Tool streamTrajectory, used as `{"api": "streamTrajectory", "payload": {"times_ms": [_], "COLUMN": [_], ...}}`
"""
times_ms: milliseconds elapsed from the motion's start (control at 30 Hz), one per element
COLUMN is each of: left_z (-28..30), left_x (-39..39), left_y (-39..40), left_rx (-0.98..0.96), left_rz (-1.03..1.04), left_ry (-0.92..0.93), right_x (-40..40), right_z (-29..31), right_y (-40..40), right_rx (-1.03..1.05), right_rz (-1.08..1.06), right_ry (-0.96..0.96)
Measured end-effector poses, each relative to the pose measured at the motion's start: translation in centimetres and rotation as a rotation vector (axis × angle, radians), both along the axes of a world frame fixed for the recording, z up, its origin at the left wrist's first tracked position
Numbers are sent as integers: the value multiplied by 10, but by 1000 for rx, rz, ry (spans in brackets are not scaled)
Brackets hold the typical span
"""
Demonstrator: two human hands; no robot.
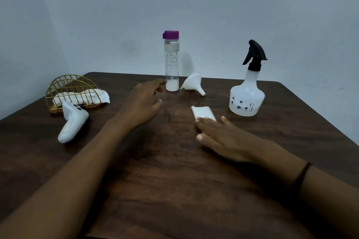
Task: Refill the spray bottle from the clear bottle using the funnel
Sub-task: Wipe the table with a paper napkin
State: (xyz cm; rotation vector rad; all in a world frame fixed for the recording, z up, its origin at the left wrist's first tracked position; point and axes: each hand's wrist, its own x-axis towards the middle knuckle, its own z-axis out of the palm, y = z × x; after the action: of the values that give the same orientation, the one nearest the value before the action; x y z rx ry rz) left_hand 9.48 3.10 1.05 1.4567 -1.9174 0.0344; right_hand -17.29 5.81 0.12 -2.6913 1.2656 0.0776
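You have one clear bottle [172,62], purple cap on, standing upright at the table's [174,190] far edge; one white funnel [192,83] lies on its side just right of it; one spray bottle [247,87] stands upright well to the right, trigger head fitted. Your left hand [142,105] hovers near the bottle's base, fingers loosely spread, gripping nothing. Your right hand [219,136] lies flat, fingertips pressing one folded white tissue [203,113]. At left: one gold wire holder [72,91] with a crumpled napkin, and one white controller [72,122]
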Motion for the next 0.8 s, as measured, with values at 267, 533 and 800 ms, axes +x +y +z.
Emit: {"api": "streamTrajectory", "payload": {"times_ms": [267, 533, 800], "left_z": [-4, -12, -4], "left_x": [-2, -21, -8], "left_y": [-1, -2, -3], "left_rx": [10, 77, -15], "left_rz": [-25, -173, -54], "left_ry": [5, -13, 45], "right_x": [-9, 24, -16], "right_z": [4, 5, 0], "right_y": [22, 42, -20], "right_rx": [20, 47, -46], "right_rz": [-99, 146, -182], "right_ry": [21, -163, -105]}}
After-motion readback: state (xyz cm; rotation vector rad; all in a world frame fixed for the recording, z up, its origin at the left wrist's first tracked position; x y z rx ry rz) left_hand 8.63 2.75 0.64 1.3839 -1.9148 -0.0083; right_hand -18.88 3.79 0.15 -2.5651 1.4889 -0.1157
